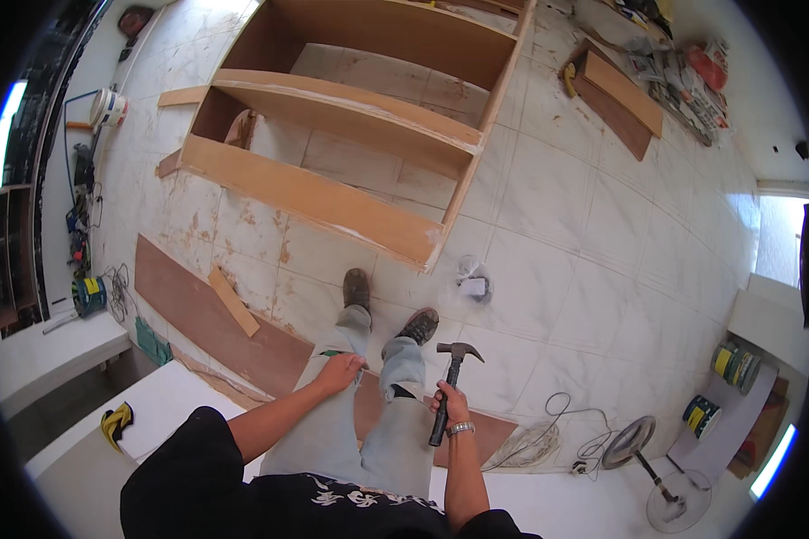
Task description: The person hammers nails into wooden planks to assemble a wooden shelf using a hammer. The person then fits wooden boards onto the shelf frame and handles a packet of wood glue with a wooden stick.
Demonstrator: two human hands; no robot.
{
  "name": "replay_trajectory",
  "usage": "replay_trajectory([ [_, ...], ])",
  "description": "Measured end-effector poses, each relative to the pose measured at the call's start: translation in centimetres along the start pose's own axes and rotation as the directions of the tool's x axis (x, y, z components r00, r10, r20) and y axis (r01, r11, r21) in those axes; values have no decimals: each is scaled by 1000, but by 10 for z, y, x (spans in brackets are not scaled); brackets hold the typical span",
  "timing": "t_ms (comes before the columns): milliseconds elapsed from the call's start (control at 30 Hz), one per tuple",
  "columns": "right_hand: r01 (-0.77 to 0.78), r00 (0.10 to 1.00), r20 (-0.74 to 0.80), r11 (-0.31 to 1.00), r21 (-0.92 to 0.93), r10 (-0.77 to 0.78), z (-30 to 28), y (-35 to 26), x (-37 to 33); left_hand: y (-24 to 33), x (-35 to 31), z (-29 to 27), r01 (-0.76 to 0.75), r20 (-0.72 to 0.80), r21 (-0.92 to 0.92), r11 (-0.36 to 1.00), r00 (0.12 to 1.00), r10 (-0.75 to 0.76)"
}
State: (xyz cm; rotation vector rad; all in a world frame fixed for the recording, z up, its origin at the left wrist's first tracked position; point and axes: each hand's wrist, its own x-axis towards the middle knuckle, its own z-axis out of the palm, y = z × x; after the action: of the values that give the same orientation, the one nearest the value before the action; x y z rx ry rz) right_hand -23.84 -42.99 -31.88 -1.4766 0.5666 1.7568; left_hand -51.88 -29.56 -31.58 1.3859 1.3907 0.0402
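A claw hammer [455, 361] with a black handle stands roughly upright in my right hand [453, 403], its fingers wrapped round the grip above my right thigh. My left hand [339, 371] rests by my left knee with its fingers pinched together. Whatever lies between those fingertips is too small to make out. A bit of green shows at the jeans beside that hand. Beyond my shoes lies an open wooden shelf frame [310, 190] with several dividers, on the tiled floor.
A long brown board [184, 286] lies by my feet, with a short wood strip [234, 302] on it. A clear plastic bag [474, 280] sits near the frame's corner. Coiled cable [526, 446] and a fan [629, 443] are at the right. Wood offcuts [616, 94] lie far right.
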Motion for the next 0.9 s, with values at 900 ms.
replay_trajectory([
  [900,-379,925,31,925,5,379,-49,-94,-31,93,8,172,677,266,-162,718,731,-629],
])
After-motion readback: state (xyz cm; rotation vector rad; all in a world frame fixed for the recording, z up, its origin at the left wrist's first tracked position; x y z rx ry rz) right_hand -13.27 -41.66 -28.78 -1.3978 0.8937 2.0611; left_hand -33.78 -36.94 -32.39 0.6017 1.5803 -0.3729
